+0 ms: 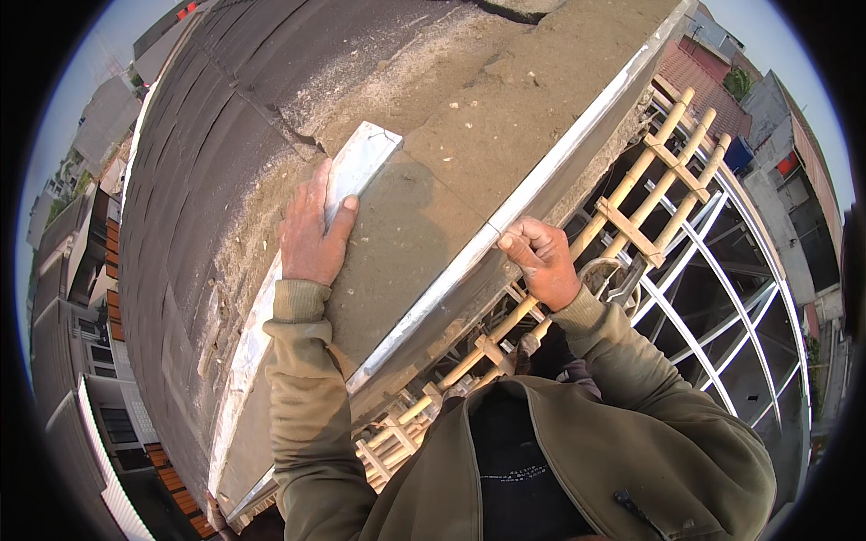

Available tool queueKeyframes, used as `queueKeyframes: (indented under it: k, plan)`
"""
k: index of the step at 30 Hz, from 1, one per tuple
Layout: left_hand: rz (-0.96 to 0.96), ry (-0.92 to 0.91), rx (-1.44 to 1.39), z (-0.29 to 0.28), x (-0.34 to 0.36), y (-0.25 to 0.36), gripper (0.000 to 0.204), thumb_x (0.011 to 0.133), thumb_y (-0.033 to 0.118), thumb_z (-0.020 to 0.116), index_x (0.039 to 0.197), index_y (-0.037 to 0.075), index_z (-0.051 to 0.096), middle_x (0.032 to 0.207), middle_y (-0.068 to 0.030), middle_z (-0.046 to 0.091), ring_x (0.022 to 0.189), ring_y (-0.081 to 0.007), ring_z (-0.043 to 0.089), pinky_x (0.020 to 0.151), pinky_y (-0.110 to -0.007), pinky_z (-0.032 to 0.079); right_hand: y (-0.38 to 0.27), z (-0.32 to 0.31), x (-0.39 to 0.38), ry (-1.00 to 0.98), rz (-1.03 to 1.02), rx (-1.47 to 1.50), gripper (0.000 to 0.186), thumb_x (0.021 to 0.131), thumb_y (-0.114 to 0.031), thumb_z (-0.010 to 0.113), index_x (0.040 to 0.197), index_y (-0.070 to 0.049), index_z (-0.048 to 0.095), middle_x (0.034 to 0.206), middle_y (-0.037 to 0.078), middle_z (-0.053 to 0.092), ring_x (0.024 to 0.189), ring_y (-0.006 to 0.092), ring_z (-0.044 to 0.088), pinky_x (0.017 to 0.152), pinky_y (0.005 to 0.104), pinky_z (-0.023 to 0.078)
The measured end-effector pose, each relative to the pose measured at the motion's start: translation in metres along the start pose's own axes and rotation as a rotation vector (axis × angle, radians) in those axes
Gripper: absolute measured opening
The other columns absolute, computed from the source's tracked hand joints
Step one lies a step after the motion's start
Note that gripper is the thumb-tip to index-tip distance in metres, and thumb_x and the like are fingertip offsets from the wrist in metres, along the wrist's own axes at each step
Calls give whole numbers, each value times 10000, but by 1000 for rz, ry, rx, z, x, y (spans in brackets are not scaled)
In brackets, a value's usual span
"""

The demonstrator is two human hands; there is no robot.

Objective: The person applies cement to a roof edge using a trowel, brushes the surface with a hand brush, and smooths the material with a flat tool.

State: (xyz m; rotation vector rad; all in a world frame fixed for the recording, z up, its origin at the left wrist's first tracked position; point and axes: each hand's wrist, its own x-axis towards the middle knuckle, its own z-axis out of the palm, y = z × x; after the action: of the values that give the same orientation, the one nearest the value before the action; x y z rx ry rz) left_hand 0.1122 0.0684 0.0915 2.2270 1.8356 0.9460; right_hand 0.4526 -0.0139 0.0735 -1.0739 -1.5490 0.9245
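Observation:
My left hand [312, 225] lies across a long, white-smeared straight board [363, 162], fingers along one side and thumb on the other. The board rests lengthwise on a grey cement ledge [388, 252]. Along the ledge's outer edge runs a second straight strip [541, 176], pale and coated with cement. By this strip my right hand [541, 261] is closed in a pinch, thumb against curled forefinger. A thin dark string [451, 191] stretches from near the board's far end to these fingers. Part of the board is hidden under my left hand and sleeve.
Dark roof shingles [189, 207] slope away on the left. Below the ledge on the right stand bamboo scaffold poles [636, 180] with crosspieces, a round bucket [603, 275] and a white metal frame [713, 270]. Beyond the ledge's edge there is a drop.

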Motion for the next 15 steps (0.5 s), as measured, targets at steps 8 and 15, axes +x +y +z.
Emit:
queueKeyframes:
  k: [8, 15]
  plan:
    - [53, 9, -54, -6, 3, 5, 730, 1048, 526, 487, 1632, 96, 415, 1582, -261, 485, 1492, -426, 443, 1253, -506, 326, -16, -7, -21, -65, 88, 134, 291, 1076, -265, 676, 1076, 18, 741, 969, 27, 708, 909, 100, 590, 828, 287, 498]
    - [25, 22, -1, -3, 1, 1, 737, 1037, 545, 498, 1631, 115, 425, 1618, -236, 466, 1524, -420, 408, 1274, -509, 305, -59, -7, -57, 52, 45, 121, 295, 1086, -195, 646, 1261, 24, 737, 1125, 92, 758, 1016, 122, 644, 923, 291, 520]
